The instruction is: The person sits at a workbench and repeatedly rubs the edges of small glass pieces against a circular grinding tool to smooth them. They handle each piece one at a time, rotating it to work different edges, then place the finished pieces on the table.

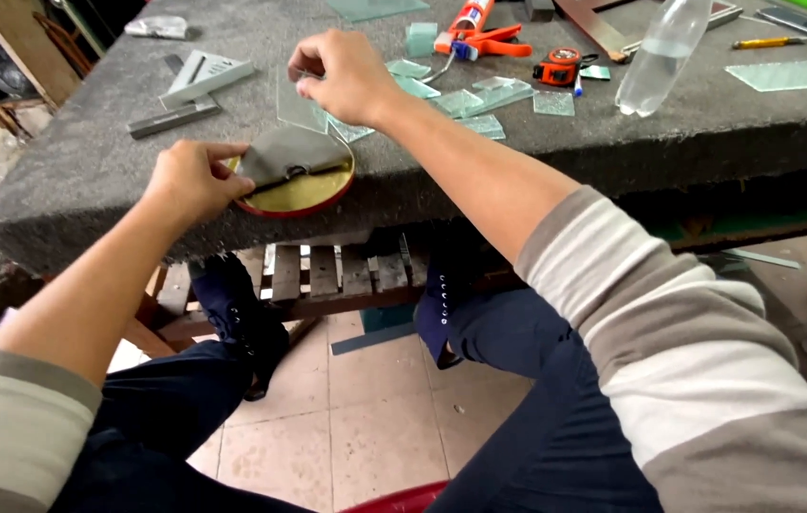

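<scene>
Left hand (192, 179) pinched a grey cloth (291, 155) lying in a round yellow tin (303, 195), which overhung the table edge (90, 233) right beside it. Right hand (346, 74) gripped one clear glass pane (301, 106) upright, just above the tin. About eight glass offcuts (465, 100) lay past the right hand; open table surface left of both.

A: Light? Soft, even daylight, fairly bright, no hard shadows by the fingers.
B: Dark under the table (90, 171), below the fingers. Faint sheen on the glass pane (301, 106) at the right hand (346, 76) fingertips.
A: Blur?
B: Slight softness overall; sleeves nearest the camera stretched by wide-angle distortion.
</scene>
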